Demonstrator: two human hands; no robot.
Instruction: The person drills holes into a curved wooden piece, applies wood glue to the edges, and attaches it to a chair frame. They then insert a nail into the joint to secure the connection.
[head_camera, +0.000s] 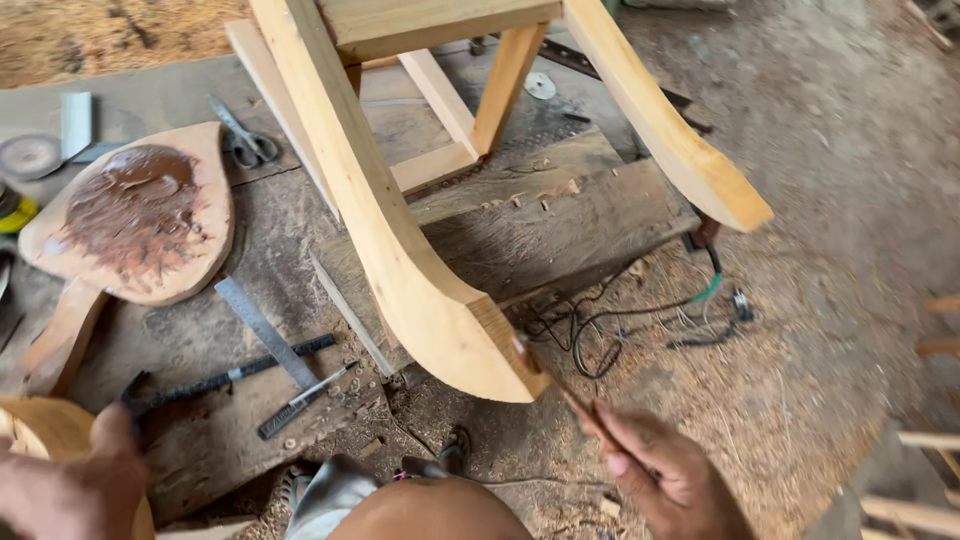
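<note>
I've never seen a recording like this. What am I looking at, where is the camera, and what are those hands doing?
There is no machine: the camera sits on a person's head and looks down at their own two bare hands in a woodworking shop. The right hand holds a thin stick whose tip touches the end of a curved wooden chair leg. The left hand rests on a rounded wooden piece. On the dusty workbench lie a board smeared with brown paste, scissors, a metal ruler and a hacksaw. Black cables lie on the sawdust.
</note>
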